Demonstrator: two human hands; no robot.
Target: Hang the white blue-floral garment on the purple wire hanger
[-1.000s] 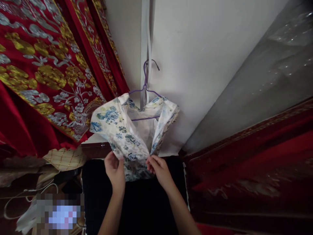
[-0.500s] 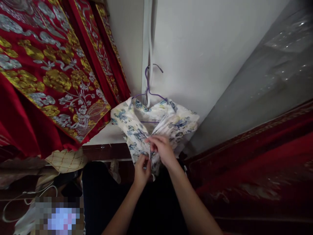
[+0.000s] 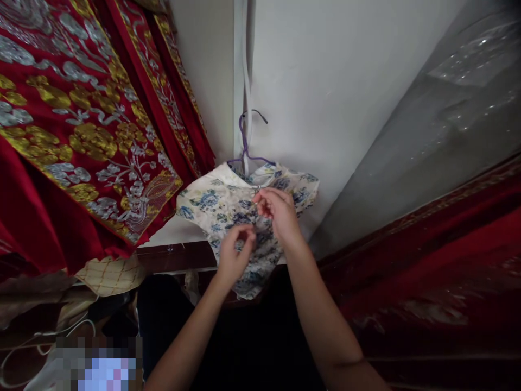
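A short-sleeved white shirt point(image 3: 209, 200) with blue flowers hangs in front of me on a purple hanger point(image 3: 245, 155). Its neckline lies together at the front, and the hem tapers down towards my lap. My right hand point(image 3: 279, 212) is at the front just below the collar, thumb and fingers pinched on the shirt's edge. Lower and to the left, my left hand point(image 3: 235, 250) is in front of the shirt with its fingers curled towards the thumb. Whatever lies between those left fingertips is too small to make out.
Red cloth point(image 3: 93, 141) with gold and silver embroidery hangs at the left. A white cord point(image 3: 247, 70) runs down the pale wall point(image 3: 325, 70) to the hanger. Clear plastic sheeting point(image 3: 468, 103) and red fabric point(image 3: 448, 271) are at the right. A woven cream item point(image 3: 112, 271) sits lower left.
Both hands have moved up the shirt front, the right to just under the collar. The neckline, open in a deep V before, is now drawn together.
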